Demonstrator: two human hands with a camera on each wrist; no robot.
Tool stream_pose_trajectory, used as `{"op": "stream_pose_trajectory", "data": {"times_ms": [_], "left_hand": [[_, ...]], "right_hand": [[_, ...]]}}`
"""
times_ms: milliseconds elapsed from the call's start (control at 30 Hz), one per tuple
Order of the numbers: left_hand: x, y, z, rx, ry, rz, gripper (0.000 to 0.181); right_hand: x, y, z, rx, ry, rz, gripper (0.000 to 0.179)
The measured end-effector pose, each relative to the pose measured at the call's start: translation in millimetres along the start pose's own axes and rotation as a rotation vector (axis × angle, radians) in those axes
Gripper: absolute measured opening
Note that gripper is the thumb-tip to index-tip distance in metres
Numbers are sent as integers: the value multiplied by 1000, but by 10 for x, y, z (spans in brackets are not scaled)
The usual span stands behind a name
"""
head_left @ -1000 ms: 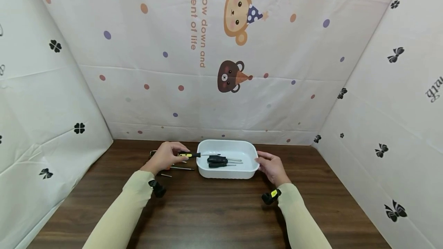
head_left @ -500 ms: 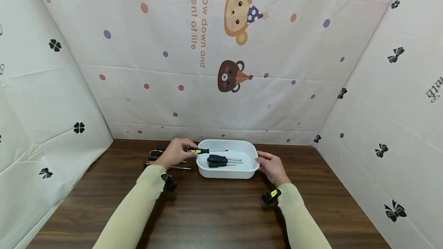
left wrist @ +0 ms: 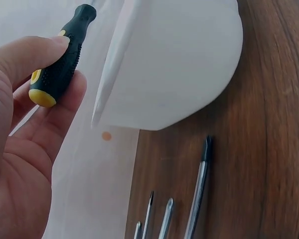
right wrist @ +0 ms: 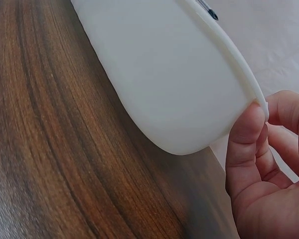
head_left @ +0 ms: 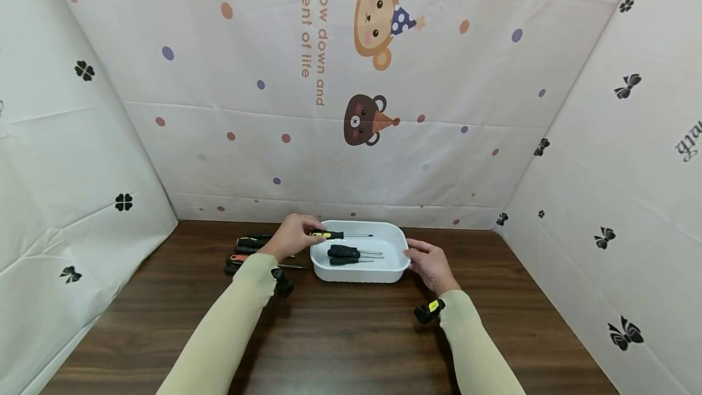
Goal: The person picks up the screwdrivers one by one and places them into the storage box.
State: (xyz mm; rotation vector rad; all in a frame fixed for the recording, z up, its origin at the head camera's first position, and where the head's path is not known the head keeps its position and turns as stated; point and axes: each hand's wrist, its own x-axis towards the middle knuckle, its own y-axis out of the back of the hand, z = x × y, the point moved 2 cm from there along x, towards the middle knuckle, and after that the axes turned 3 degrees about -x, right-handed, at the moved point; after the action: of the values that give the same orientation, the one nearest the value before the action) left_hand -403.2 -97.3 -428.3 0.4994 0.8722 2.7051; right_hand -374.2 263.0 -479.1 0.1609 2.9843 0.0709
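Observation:
My left hand pinches a black-and-yellow screwdriver by its handle, between thumb and fingers. In the head view its shaft points right, over the left and back part of a white plastic basin. Several black-handled screwdrivers lie together inside the basin, shafts to the right. At the basin's right end, my right hand pinches the rim, thumb outside, as the right wrist view shows.
Left of the basin, more screwdrivers lie on the dark wood table, one with an orange-and-black handle; the left hand and sleeve partly cover them. A patterned white cloth rises right behind the basin.
My left hand has carried the black-and-yellow screwdriver right and slightly back, from the basin's left edge to over its inside. The right hand and basin have stayed put.

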Motion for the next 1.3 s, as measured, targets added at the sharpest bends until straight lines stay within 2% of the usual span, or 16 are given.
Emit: {"op": "stream_pose_trajectory", "data": {"times_ms": [167, 400, 667, 900, 1100, 1300], "left_hand": [[90, -67, 48, -9, 9, -23, 20], [214, -194, 113, 58, 41, -17, 18], [312, -311, 147, 97, 70, -43, 17], [421, -386, 201, 135, 101, -76, 18], [516, -451, 204, 169, 124, -91, 17], [556, -489, 179, 181, 132, -107, 15]], "right_hand": [[1, 11, -4, -7, -3, 2, 45], [-6, 4, -14, 0, -2, -15, 47], [9, -8, -9, -9, -9, -4, 43], [29, 4, -3, 0, -3, -12, 47], [36, -4, -5, 12, -2, -3, 46], [37, -26, 9, 46, 7, -4, 46]]}}
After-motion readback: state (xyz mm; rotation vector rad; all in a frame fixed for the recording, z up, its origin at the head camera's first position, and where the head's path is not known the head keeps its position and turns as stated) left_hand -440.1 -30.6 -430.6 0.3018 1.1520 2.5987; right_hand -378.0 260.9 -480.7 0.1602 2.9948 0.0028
